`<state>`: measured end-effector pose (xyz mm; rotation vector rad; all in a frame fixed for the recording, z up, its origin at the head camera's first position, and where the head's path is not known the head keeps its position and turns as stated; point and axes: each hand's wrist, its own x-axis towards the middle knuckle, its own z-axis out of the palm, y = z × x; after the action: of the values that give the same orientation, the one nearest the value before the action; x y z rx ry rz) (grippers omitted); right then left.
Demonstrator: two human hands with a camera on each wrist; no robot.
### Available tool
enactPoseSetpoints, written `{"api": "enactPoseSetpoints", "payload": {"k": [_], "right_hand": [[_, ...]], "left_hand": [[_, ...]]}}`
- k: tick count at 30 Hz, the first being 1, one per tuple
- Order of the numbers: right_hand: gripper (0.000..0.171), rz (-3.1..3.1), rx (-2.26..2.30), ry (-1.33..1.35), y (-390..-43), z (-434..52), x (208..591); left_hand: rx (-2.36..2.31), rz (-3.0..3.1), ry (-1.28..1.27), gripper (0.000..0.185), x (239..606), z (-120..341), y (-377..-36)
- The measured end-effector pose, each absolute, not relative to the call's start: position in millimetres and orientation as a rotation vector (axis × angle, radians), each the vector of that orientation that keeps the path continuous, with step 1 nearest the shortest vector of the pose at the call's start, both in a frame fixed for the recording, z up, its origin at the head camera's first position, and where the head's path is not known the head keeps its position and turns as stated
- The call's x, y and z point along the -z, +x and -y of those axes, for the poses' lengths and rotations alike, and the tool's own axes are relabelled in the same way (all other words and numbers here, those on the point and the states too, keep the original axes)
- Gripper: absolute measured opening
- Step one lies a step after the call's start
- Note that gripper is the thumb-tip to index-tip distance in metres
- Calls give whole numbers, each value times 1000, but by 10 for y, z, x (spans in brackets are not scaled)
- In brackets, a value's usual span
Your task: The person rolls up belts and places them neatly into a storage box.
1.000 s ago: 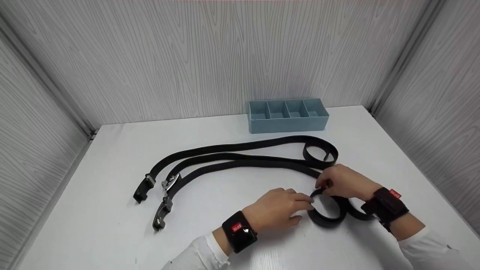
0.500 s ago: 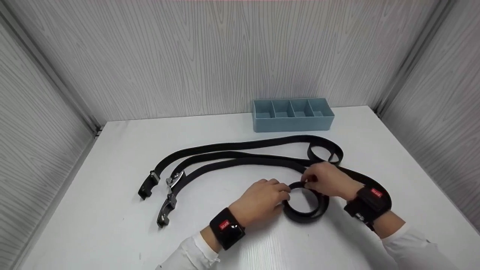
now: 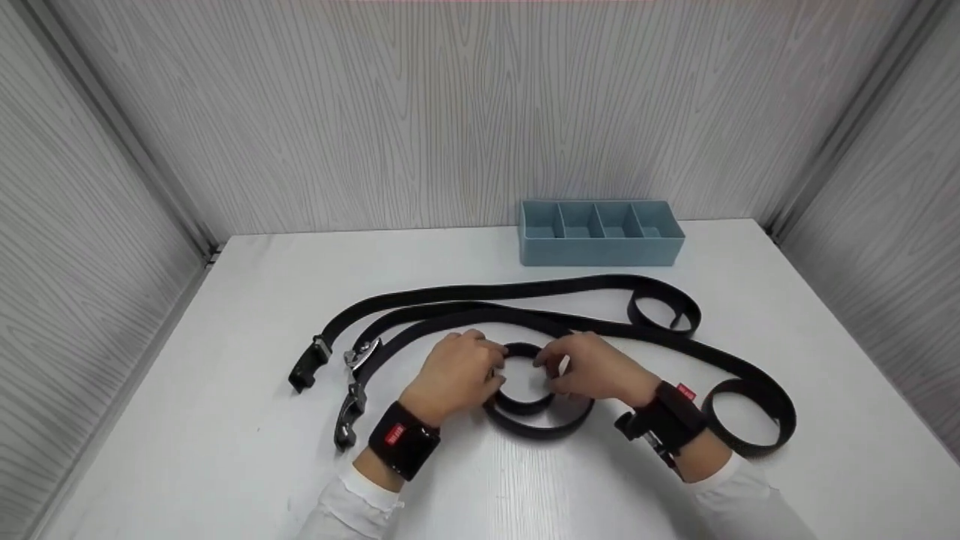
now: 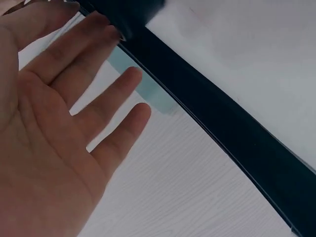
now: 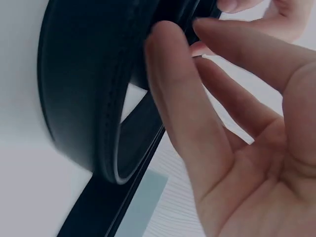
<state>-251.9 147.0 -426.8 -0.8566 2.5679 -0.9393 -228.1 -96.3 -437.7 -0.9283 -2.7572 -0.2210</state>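
Note:
Three black belts (image 3: pixel 487 291) lie across the white table (image 3: pixel 225 465), their buckles (image 3: pixel 304 367) at the left. One belt is partly rolled into a coil (image 3: pixel 540 429) near the middle. My left hand (image 3: pixel 480 367) touches the coil's left side with fairly straight fingers (image 4: pixel 113 94), fingertips against the black strap (image 4: pixel 222 123). My right hand (image 3: pixel 562 369) pinches the coil's right side; in the right wrist view the thumb (image 5: pixel 173 98) lies on the coil (image 5: pixel 79 98) and the fingers reach over its top.
A light blue tray (image 3: pixel 600 251) with several compartments stands at the back right. Loose belt loops lie at the right (image 3: pixel 780 409) and behind my right hand (image 3: pixel 631 311). Grey panelled walls close in three sides.
Both hands have moved left along the belt with the coil, which has gained a turn. A loose loop now lies uncovered at the right.

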Motion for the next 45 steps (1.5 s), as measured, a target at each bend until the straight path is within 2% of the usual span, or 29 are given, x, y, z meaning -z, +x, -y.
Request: {"api": "enactPoseSetpoints", "payload": {"k": [5, 12, 22, 29, 35, 39, 44, 45], "right_hand": [[35, -2691, 926, -796, -2557, -1420, 4277], [31, -2790, 852, -668, -2603, -1400, 4329], [9, -2738, 849, -753, -2671, -1404, 4350], [18, -2758, 1035, -626, -2716, -1433, 4372], [21, -2719, 1257, -541, -2770, -1428, 4388], [31, -2562, 1451, -474, -2787, -1435, 4388], [41, -2303, 1639, -375, -2771, -1469, 4357], [41, -2294, 1657, -383, -2773, -1470, 4350]], "left_hand": [[185, 2900, -713, 30, 4372, 877, -2205], [113, 3042, -513, 42, 4395, 753, -2118], [281, 2893, -633, 18, 4395, 710, -2228], [430, 2768, -608, 20, 4297, 709, -2356], [566, 2547, -647, 17, 4383, 732, -2399], [594, 2431, -695, 20, 4438, 727, -2403], [649, 2443, -711, 5, 4469, 717, -2393], [665, 2454, -714, 10, 4467, 717, -2390]]}}
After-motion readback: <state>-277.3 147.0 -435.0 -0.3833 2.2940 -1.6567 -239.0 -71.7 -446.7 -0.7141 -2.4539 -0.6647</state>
